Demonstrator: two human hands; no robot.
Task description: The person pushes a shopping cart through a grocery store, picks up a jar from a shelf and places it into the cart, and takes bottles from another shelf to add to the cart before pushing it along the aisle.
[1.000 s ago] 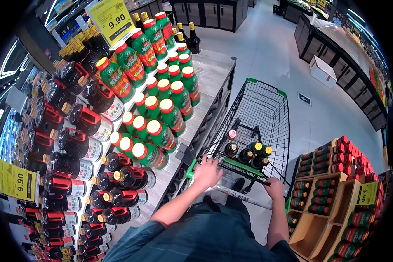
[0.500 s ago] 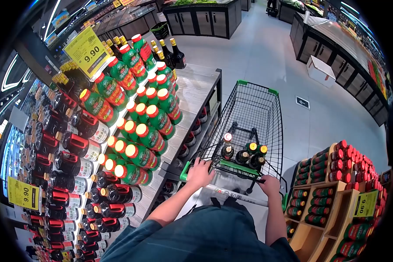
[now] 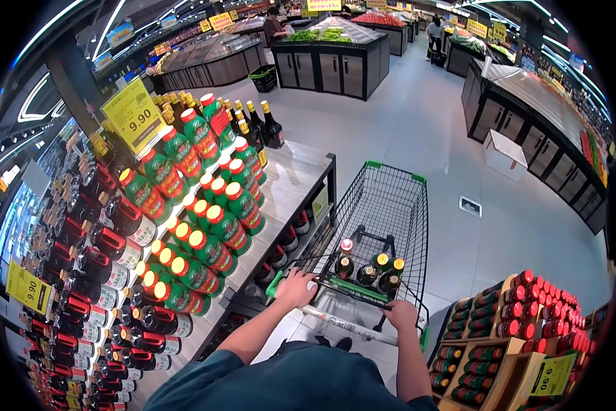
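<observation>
While the left hand (image 3: 296, 288) and right hand (image 3: 402, 314) grasp its near end, the cart (image 3: 390, 212) extends lengthwise ahead

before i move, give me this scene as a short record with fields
left hand: on the cart's near end, left side
right hand: gripping the cart's near end, right side
cart: wire basket, green corners
load: dark bottles, grouped near the hands
left display: green bottles with red caps
price sign: yellow, 9.90
floor ahead: white box, to the right
</observation>
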